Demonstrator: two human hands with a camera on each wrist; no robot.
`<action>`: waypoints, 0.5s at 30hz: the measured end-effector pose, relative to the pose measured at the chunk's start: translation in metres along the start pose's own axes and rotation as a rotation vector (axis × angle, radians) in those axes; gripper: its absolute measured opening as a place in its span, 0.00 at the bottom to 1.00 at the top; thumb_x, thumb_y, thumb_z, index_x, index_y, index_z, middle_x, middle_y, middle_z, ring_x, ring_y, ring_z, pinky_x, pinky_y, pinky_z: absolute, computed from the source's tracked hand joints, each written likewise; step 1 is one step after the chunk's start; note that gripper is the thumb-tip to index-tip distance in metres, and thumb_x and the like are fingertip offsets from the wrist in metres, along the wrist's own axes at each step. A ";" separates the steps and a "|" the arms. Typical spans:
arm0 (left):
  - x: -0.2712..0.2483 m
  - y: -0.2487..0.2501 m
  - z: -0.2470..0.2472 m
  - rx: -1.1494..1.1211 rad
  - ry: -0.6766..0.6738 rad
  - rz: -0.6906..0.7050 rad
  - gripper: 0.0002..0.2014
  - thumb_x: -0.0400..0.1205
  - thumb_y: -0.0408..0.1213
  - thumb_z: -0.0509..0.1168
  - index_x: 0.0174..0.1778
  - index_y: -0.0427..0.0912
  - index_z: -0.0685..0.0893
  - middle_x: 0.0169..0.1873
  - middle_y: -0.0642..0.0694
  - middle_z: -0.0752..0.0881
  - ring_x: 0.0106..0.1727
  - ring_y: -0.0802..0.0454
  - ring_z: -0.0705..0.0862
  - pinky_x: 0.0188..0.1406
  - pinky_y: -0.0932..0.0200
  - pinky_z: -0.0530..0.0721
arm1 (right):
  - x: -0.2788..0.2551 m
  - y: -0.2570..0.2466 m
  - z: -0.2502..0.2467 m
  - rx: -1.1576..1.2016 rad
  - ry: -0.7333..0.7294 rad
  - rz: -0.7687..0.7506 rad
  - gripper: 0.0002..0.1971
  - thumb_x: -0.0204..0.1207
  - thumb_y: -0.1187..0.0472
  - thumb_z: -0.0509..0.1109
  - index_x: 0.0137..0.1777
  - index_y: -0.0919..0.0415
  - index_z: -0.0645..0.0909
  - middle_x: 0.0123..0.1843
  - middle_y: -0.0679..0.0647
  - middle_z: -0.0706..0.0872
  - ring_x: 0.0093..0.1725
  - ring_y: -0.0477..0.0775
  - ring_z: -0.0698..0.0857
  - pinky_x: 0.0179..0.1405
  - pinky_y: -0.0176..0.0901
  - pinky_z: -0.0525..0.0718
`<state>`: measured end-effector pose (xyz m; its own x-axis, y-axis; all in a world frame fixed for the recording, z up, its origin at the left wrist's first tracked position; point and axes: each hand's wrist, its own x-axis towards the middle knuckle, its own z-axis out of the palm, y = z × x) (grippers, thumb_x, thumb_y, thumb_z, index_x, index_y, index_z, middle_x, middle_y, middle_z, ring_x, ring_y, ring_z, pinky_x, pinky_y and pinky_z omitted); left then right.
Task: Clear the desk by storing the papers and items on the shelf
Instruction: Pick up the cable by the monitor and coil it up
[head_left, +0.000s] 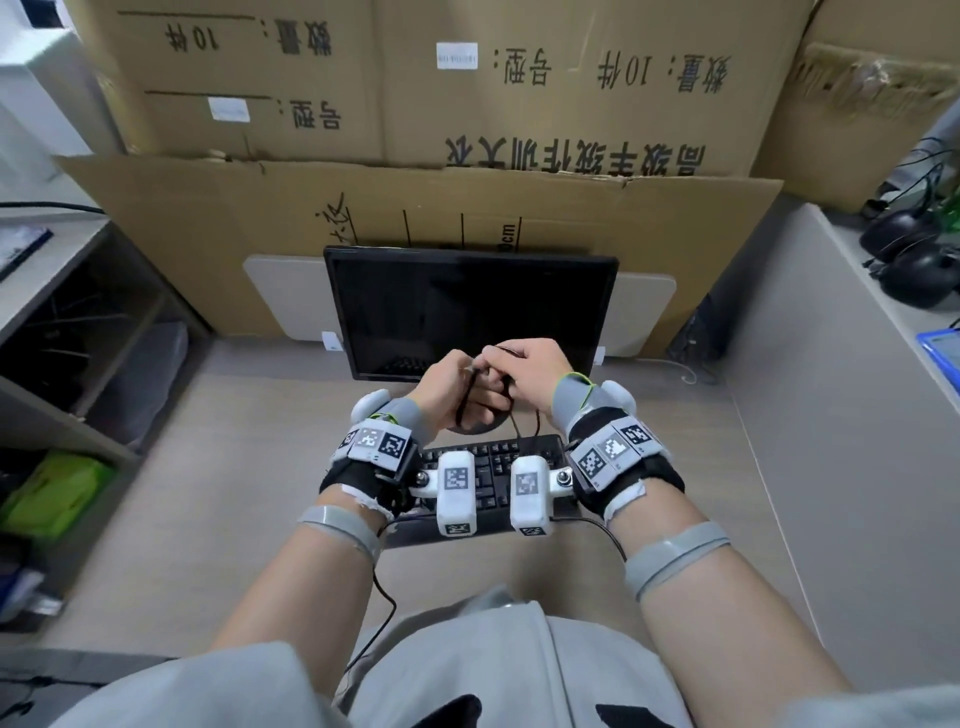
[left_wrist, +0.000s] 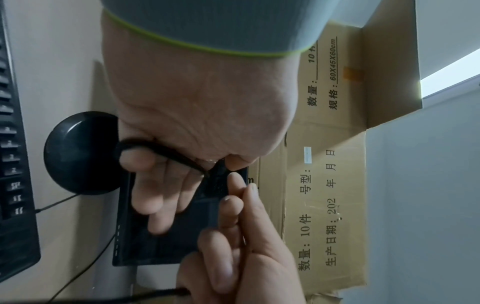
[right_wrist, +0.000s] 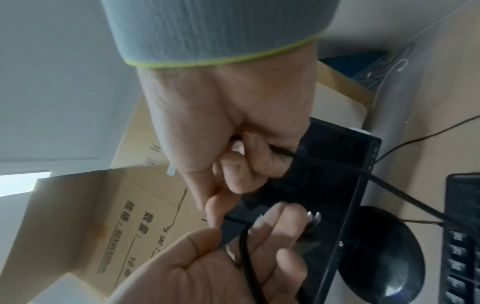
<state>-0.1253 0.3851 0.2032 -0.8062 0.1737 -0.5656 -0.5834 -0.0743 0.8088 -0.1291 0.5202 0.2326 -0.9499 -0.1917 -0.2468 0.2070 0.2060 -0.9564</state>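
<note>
Beige desk (head_left: 234, 467), cardboard boxes (head_left: 467, 208) behind monitor (head_left: 467, 306) | left hand (head_left: 447, 387) and right hand (head_left: 530, 371) curled round black cable (left_wrist: 166, 150) above keyboard (head_left: 498, 467) | cable's far end hidden

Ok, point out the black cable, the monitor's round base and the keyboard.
black cable (right_wrist: 405, 192): right wrist view, on the stretch running from the fist toward the keyboard.
monitor's round base (left_wrist: 78, 152): left wrist view, on its glossy top.
keyboard (head_left: 485, 470): head view, on the keys between the wrists.

On the cardboard boxes (left_wrist: 324, 185) "数量: 10件", "号型:", "生产日期: 202 年 月 日" and "规格: 60X45X60cm" were printed in black.
</note>
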 end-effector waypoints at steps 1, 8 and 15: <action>-0.002 0.003 -0.003 -0.062 0.019 0.015 0.18 0.78 0.40 0.48 0.31 0.37 0.78 0.35 0.35 0.83 0.32 0.42 0.80 0.33 0.56 0.76 | -0.003 -0.006 0.004 0.057 -0.048 0.011 0.15 0.84 0.63 0.64 0.53 0.77 0.85 0.30 0.57 0.77 0.15 0.38 0.70 0.16 0.25 0.69; 0.000 0.019 -0.052 -0.586 0.175 0.051 0.22 0.83 0.46 0.48 0.58 0.30 0.74 0.53 0.33 0.85 0.44 0.38 0.89 0.42 0.52 0.89 | -0.005 0.004 0.047 -0.146 -0.471 0.211 0.25 0.84 0.51 0.53 0.35 0.58 0.87 0.22 0.56 0.79 0.12 0.47 0.62 0.11 0.32 0.58; -0.010 0.023 -0.044 -0.254 0.059 0.005 0.25 0.80 0.47 0.49 0.52 0.31 0.83 0.22 0.48 0.71 0.17 0.56 0.62 0.15 0.67 0.58 | 0.005 0.036 0.012 -0.222 -0.119 0.362 0.21 0.80 0.48 0.65 0.26 0.55 0.69 0.20 0.49 0.65 0.16 0.48 0.60 0.14 0.31 0.57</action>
<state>-0.1349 0.3381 0.2207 -0.8091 0.1161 -0.5760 -0.5794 -0.3208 0.7493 -0.1231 0.5147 0.1952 -0.7890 -0.1760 -0.5886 0.4539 0.4787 -0.7516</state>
